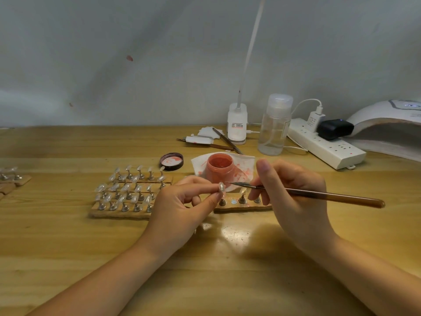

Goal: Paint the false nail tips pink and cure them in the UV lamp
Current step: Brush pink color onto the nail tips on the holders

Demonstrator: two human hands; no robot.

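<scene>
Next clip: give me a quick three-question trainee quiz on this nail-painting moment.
1. True or false: the pink paint jar is capped.
2. Which hand holds the brush? A) left B) right
3. What does the left hand pinch?

Key:
1. False; its lid lies beside it on the table.
2. B, the right hand.
3. A single nail tip, at the brush's point.

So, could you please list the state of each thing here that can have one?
Pink paint jar: open, standing on tissue.
Jar lid: off, lying inside-up left of the jar.
Nail tip: pinched in the left hand, looks unpainted.
Brush: held in the right hand, bristles pointing at the tip.
UV lamp: empty mouth as far as visible.
Clear bottle: capped, nearly empty.
</scene>
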